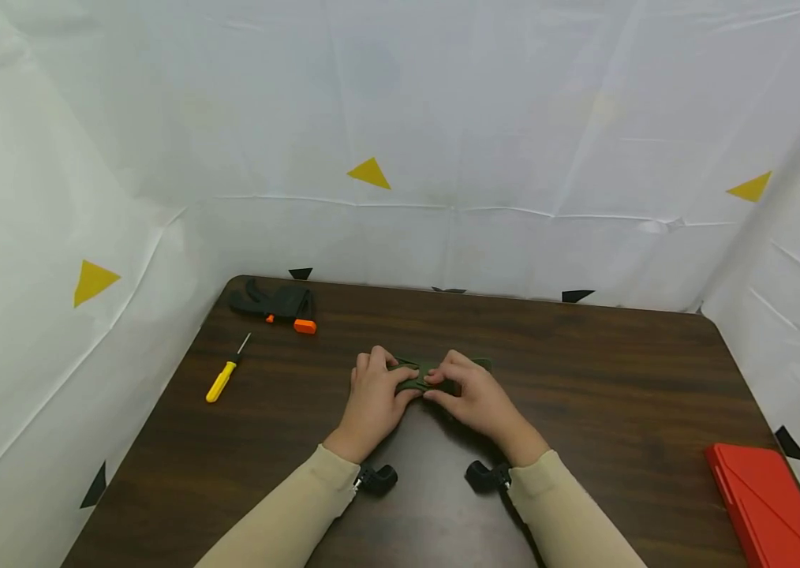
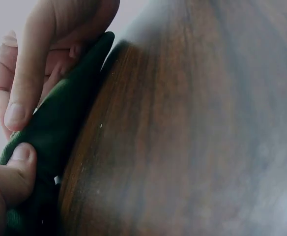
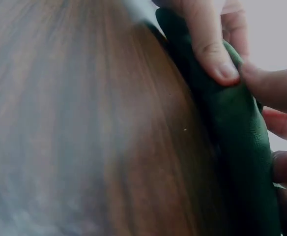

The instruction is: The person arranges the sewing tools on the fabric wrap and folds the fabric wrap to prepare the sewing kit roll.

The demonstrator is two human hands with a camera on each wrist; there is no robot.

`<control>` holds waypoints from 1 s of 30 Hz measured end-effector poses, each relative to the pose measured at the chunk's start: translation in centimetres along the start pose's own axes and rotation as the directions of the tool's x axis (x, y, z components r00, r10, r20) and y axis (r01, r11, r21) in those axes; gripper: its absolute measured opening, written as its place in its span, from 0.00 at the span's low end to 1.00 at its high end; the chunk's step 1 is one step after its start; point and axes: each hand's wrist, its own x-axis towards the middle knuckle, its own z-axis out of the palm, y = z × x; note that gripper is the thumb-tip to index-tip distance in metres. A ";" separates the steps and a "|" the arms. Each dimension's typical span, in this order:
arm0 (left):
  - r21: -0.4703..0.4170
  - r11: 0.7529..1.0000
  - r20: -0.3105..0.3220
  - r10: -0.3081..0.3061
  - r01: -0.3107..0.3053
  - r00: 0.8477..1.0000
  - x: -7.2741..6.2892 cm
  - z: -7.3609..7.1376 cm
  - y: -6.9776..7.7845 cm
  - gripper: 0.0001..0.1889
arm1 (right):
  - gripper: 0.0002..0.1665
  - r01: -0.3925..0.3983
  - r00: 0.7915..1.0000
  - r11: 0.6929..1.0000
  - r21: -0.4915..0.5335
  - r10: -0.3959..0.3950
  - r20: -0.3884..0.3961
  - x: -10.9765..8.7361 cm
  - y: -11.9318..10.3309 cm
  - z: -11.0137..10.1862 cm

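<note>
A dark green, soft-looking flat piece of material [image 1: 480, 364] lies on the dark wooden table, partly covered by both hands. Its exact kind cannot be told. At its left part, my left hand [image 1: 375, 398] grips it, the thumb [image 3: 217, 64] pressed on its near face and the fingers over the far side. From the right, my right hand [image 1: 474, 398] pinches its upper edge with thumb and forefinger, close beside the left fingertips. Along the table the green piece [image 2: 60, 115] shows as a long, low strip with a rounded end.
On the left of the table [image 1: 606, 379] lies a yellow-handled screwdriver [image 1: 221, 380]. Behind it, near the far left corner, sits a black tool with orange parts [image 1: 282, 304]. A red case [image 1: 772, 505] is at the right edge. White sheeting [image 1: 457, 118] surrounds the table.
</note>
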 end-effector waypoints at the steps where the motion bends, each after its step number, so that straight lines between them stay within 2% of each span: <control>1: 0.001 1.000 -0.001 0.000 0.000 1.000 0.0 0.0 0.0 0.16 | 0.09 0.009 1.000 1.000 -0.029 -0.009 0.000 0.0 -0.1 0.1; 5: -0.003 1.000 -0.006 0.003 -0.003 1.000 0.0 0.1 0.1 0.15 | 0.10 0.013 1.000 0.989 -0.145 -0.015 -0.012 0.1 -0.7 0.4; 10: -0.037 0.999 -0.013 0.039 -0.039 0.999 0.2 0.3 0.0 0.12 | 0.13 -0.037 0.999 0.965 -0.258 0.029 -0.034 0.1 -1.8 0.5; 14: -0.080 0.996 0.008 0.048 -0.047 0.999 0.4 0.3 -0.3 0.12 | 0.13 -0.075 0.996 0.957 -0.279 0.059 -0.066 0.2 -2.0 0.5; 20: -0.167 0.986 0.003 -0.008 0.008 1.000 0.4 0.2 -0.3 0.08 | 0.09 -0.058 0.993 0.954 -0.294 0.024 -0.117 0.2 -1.5 0.2; 25: -0.129 0.990 -0.026 0.051 -0.054 0.998 0.4 -0.1 0.1 0.09 | 0.09 -0.037 0.988 0.943 -0.330 -0.016 -0.157 0.3 -1.3 -0.2; 27: -0.108 0.991 -0.038 0.080 -0.084 0.996 0.4 -0.1 0.2 0.10 | 0.08 -0.051 0.985 0.939 -0.339 -0.009 -0.173 0.3 -1.3 -0.3; 30: -0.109 0.989 -0.055 0.092 -0.097 0.994 0.4 -0.1 0.4 0.11 | 0.07 -0.075 0.982 0.937 -0.340 0.010 -0.189 0.3 -1.2 -0.3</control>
